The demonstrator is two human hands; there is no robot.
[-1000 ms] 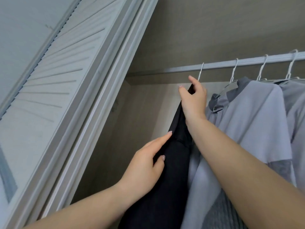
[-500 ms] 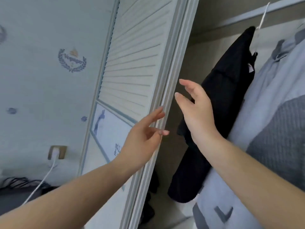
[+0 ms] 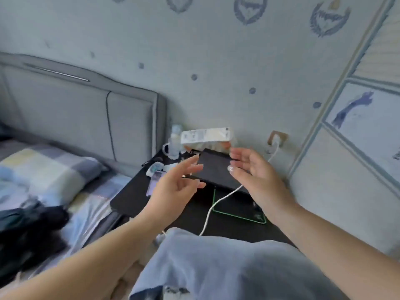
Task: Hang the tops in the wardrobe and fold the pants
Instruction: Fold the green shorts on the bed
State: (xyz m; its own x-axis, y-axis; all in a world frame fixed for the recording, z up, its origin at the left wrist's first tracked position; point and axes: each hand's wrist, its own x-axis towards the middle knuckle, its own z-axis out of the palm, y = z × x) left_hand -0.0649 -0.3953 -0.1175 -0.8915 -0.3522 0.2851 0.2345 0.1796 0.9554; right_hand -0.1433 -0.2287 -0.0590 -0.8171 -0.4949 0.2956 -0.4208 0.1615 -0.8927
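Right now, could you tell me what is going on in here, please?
A person stands by the bed with both hands empty and open: the left hand and right hand are raised over the dark bedside table. A heap of dark clothes lies on the bed, untouched. The wardrobe door shows at the right.

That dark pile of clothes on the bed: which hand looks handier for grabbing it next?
Probably the left hand. The dark clothes lie on the bed at far left, on that hand's side. The right hand, also empty and open, would have to cross over.
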